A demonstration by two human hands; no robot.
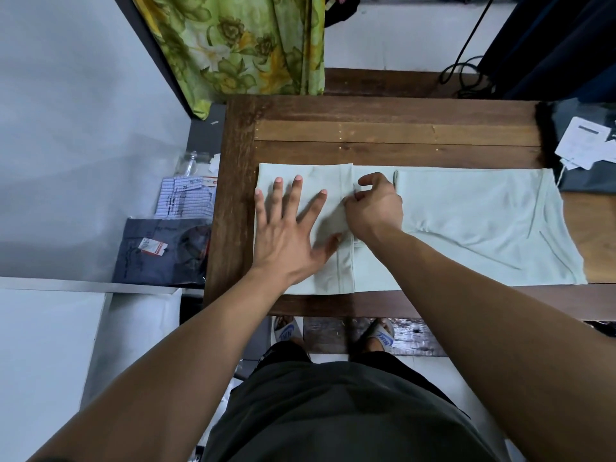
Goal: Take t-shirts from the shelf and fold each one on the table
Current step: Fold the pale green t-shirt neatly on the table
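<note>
A pale mint-green t-shirt [466, 215] lies flat along the dark wooden table [383, 128], its neckline toward the right end and its left part folded over into a band. My left hand [286, 225] presses flat on that folded left part, fingers spread and straight. Beside it, my right hand [376, 205] has curled fingers pinching the folded hem edge near the shirt's middle.
A dark folded garment with white paper tags [586, 145] sits at the table's right end. Packaged shirts [166, 248] and a striped one [186, 198] lie on the floor to the left. A green floral cloth [240, 45] hangs behind; a white box [50, 345] stands at lower left.
</note>
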